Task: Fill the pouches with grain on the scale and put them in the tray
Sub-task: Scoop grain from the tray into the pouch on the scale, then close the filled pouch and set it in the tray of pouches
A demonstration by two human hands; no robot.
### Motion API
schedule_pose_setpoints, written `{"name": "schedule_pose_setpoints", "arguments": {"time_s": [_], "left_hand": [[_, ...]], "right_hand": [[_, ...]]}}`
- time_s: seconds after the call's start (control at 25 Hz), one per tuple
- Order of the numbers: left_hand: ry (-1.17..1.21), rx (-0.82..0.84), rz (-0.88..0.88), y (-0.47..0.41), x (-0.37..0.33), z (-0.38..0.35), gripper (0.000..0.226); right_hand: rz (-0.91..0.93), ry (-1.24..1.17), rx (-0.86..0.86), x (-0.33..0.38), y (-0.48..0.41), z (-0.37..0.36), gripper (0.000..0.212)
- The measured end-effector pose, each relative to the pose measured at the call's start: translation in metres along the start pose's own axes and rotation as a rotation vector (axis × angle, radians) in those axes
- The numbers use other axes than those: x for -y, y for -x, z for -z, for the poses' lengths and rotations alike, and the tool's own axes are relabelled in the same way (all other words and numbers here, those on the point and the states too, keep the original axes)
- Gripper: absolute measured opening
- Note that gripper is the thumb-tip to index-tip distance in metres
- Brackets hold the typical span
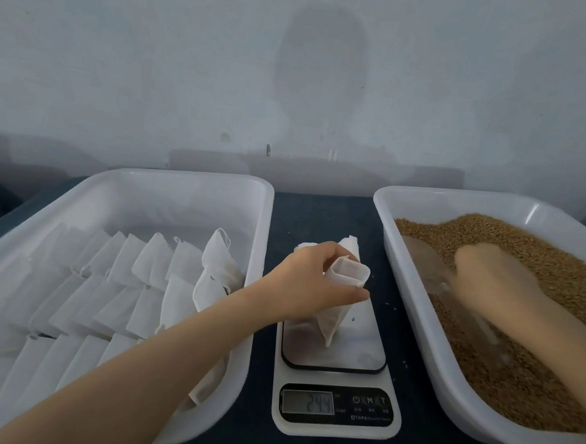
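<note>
The left hand [308, 281] pinches a pouch [340, 295] open, standing on the scale [337, 356]. The right hand [491, 279] grips a scoop [427, 268] in the grain [521, 372]. Keep the mouth wide; pour slowly and watch the number.

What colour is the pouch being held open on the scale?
White: the pouch is plain, unpatterned fabric, seen clearest in the head view, standing on the scale.
</note>
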State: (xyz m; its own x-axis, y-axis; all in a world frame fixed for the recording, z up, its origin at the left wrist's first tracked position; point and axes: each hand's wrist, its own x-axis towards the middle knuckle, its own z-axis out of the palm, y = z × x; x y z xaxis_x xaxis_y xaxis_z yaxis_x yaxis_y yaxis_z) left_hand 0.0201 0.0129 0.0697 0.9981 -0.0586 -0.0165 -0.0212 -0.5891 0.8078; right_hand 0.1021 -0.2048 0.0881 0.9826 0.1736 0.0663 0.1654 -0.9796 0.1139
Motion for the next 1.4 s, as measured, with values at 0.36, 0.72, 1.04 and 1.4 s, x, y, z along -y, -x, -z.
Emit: {"name": "schedule_pose_setpoints", "arguments": {"time_s": [0.36, 0.72, 1.04, 1.4], "left_hand": [[-0.077, 0.0, -0.035, 0.0, -0.003, 0.002, 0.046], [0.101, 0.038, 0.075, 0.003, 0.001, 0.018, 0.047], [-0.192, -0.225, -0.047, 0.007, 0.002, 0.024, 0.018], [-0.371, -0.154, -0.018, 0.012, 0.004, 0.027, 0.017]], "right_hand": [[0.609, -0.517, 0.234, 0.062, 0.052, 0.044, 0.01], [0.611, -0.706, -0.029, 0.053, 0.026, 0.016, 0.008], [0.557, -0.911, -0.239, 0.05, 0.026, 0.004, 0.014], [0.554, -0.848, -0.1, 0.051, 0.025, -0.004, 0.029]]}}
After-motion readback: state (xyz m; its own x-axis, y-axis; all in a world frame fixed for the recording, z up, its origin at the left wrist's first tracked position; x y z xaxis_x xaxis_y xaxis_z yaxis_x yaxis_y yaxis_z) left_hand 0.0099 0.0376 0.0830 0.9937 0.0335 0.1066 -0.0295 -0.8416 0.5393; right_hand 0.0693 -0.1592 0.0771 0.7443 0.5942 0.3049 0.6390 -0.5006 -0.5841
